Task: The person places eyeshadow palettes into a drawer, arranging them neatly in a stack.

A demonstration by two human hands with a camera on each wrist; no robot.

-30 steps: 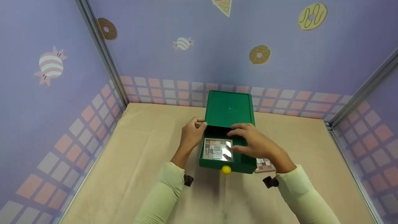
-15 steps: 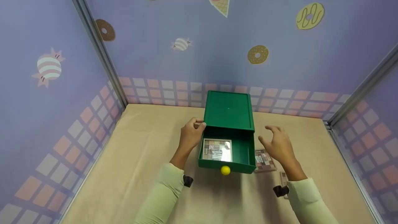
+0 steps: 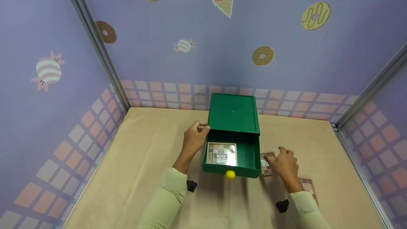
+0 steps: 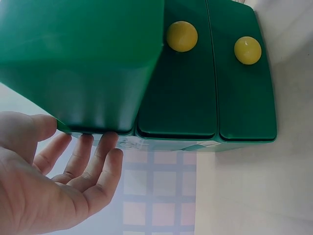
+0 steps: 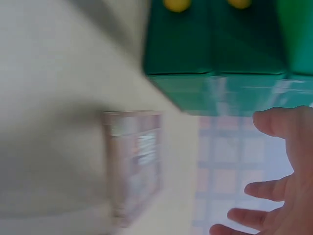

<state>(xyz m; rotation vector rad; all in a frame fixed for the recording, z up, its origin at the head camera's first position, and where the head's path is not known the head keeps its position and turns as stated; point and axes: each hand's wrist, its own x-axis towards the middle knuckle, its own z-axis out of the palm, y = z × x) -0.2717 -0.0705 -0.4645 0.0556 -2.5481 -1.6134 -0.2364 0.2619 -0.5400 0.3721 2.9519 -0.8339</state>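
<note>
A green drawer cabinet stands with its top drawer pulled out, a yellow ball knob on its front. Inside the drawer, on the left, lies an eyeshadow palette with a shiny clear lid. My left hand rests its fingertips against the cabinet's left side, fingers loosely spread, thumb by the drawer's edge. Right of the cabinet, my right hand is over a second palette on the table and partly covers it. Its fingers are spread and hold nothing.
A third palette lies farther right, partly hidden by the right forearm. Two lower drawers with yellow knobs are closed. Beige cloth covers the table; patterned walls enclose it on the back and sides.
My right hand has left the drawer, swung right past the cabinet and come down over the palette on the table. The left hand has stayed at the cabinet's side.
</note>
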